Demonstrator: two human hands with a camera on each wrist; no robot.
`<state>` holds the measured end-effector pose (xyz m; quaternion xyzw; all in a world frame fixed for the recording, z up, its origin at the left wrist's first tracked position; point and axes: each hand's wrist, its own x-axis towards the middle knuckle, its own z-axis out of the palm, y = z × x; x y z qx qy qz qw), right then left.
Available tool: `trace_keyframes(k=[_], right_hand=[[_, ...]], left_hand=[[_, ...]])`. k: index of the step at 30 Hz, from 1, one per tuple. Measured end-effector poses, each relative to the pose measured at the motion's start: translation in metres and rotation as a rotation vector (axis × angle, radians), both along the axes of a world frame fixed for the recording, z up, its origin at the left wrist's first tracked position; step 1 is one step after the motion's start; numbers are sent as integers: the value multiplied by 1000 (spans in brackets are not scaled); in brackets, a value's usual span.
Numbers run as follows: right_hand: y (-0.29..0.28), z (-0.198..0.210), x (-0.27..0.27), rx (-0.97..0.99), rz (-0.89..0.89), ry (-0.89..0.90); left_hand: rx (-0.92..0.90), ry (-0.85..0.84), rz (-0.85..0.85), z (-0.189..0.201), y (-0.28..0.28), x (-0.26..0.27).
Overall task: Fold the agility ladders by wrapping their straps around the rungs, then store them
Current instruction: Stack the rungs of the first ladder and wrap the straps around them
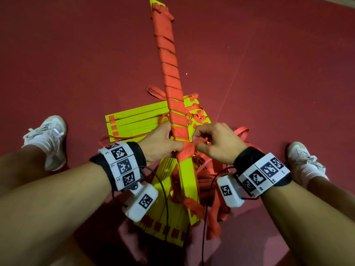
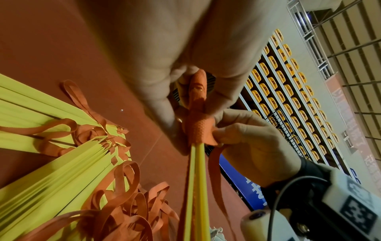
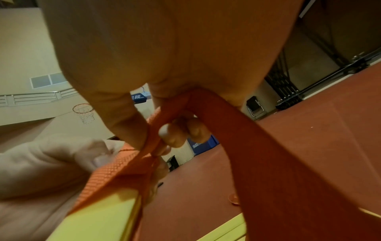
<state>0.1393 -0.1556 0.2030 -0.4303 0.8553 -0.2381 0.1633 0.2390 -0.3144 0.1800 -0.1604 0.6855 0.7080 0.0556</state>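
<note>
Nearest us, loose straps (image 1: 209, 189) pile below our fingers on the floor (image 1: 288, 73). Our left hand (image 1: 160, 144) curls round the bundle (image 1: 173, 89), thumb on the last turn; our right hand (image 1: 217, 143) pinches the strap (image 3: 257, 146) just beside it. The rungs look stiff and light, the webbing soft and likely slippery, so we grip beside the newest turn. Beyond the fingers lie unwrapped rungs (image 1: 138, 118).
</note>
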Motion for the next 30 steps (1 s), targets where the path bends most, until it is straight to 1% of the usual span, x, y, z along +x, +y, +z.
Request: trace_keyframes(k=[6, 9, 12, 16, 19, 22, 25, 28, 30], right_hand=[[-1, -3, -1, 0, -13, 6], [0, -5, -2, -8, -13, -34], [0, -7, -2, -11, -23, -47], [0, -8, -2, -28, -27, -59], [0, -9, -2, -72, -22, -82], [1, -9, -5, -88, -26, -122], [1, -13, -9, -75, -26, -222], [1, -14, -8, -139, 27, -387], [1, -13, -8, -183, 39, -438]], left_hand=[[28, 4, -26, -4, -2, 0], [19, 6, -48, -3, -4, 0], [48, 9, -43, -3, -7, -1], [114, 54, -41, -2, -7, 1], [106, 108, -36, -4, -7, 1], [93, 125, -22, -7, -10, 0], [82, 133, -37, -8, -11, -1], [47, 142, -62, -7, -13, 0], [18, 149, -82, -4, -13, 0]])
